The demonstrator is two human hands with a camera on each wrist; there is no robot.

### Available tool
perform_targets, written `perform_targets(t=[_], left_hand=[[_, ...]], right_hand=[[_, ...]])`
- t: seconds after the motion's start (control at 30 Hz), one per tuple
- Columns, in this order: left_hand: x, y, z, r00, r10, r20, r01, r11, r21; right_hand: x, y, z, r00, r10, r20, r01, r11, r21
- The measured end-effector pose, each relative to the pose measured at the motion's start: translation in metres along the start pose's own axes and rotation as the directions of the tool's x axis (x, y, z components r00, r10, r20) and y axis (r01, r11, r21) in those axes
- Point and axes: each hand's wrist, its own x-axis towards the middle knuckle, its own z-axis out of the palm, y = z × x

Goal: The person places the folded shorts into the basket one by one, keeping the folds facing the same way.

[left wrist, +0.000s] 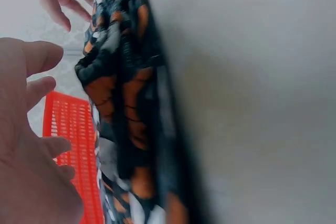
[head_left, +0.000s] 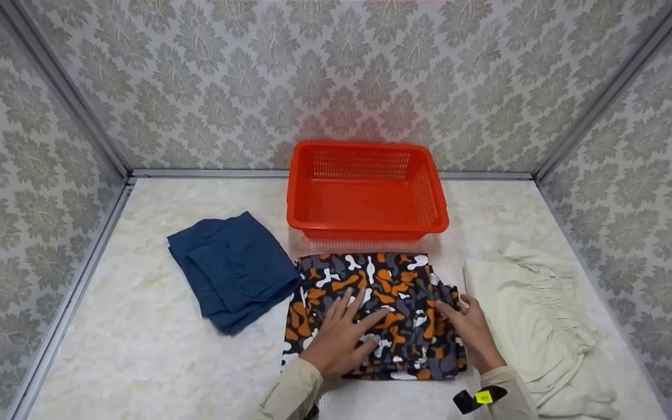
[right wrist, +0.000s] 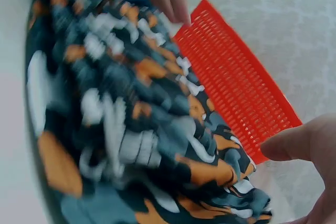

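A folded camouflage-print garment [head_left: 394, 280] in orange, black, grey and white lies in front of me on the table. Over its middle my left hand [head_left: 340, 341] spreads its fingers, palm down. In the left wrist view, the fingers of this left hand [left wrist: 31, 129] appear beside the folded edge. My right hand [head_left: 477, 333] is at the garment's right edge, fingers loosely bent. The right wrist view shows its thumb [right wrist: 291, 144] apart from the cloth. Neither hand grips the garment; whether the right fingertips touch it is hard to tell.
Behind the garment stands a red plastic basket [head_left: 365, 227] with perforated sides. To the left lies a folded dark blue garment [head_left: 242, 262]. A cream garment with a gathered waistband [head_left: 522, 315] lies on the right. Patterned walls [head_left: 342, 76] enclose the table [head_left: 132, 361].
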Motion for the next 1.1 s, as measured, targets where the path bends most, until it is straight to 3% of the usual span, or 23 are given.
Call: perform_targets(t=[0.17,0.37,0.73,1.1], left_hand=[[0.029,0.009,0.007,0.995,0.016,0.099,-0.014,1.000,-0.021],[0.048,0.016,0.021,0.989,0.014,0.145,-0.009,0.999,-0.038],[0.055,0.024,0.037,0.988,-0.003,0.153,0.004,1.000,-0.007],[0.061,0.032,0.046,0.992,-0.020,0.125,0.023,0.999,-0.022]], right_hand=[[0.006,0.000,0.004,0.996,0.085,0.039,-0.090,0.984,0.154],[0.011,0.002,0.014,0.994,0.077,0.082,-0.096,0.960,0.264],[0.016,-0.003,0.019,0.984,0.083,0.159,-0.134,0.928,0.348],[0.013,-0.018,0.031,0.986,0.024,0.164,-0.080,0.934,0.348]])
